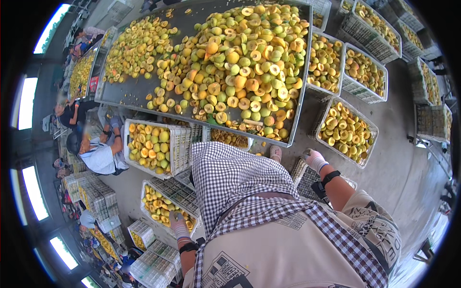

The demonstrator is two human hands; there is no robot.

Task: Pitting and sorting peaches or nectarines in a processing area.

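My left hand (178,225), in a pale glove with grey fingertips, hangs over the near edge of a white crate (195,224) of halved yellow stone fruit (161,201). Its fingers are a little apart, with nothing seen in them. On the other side, my right hand (315,160), gloved the same way, is held out above a white crate (302,174) partly hidden by my body and arm. Its fingers bend loosely and nothing shows in them. Ahead stands a metal table (137,91) heaped with whole and halved yellow-green fruit (240,62).
Filled crates stand right of the table, one crate (377,139) nearest my right arm. Another crate (180,149) of fruit stands left of my checked apron (235,168). Further left, a person in a light top (101,156) sits among stacked crates (96,199).
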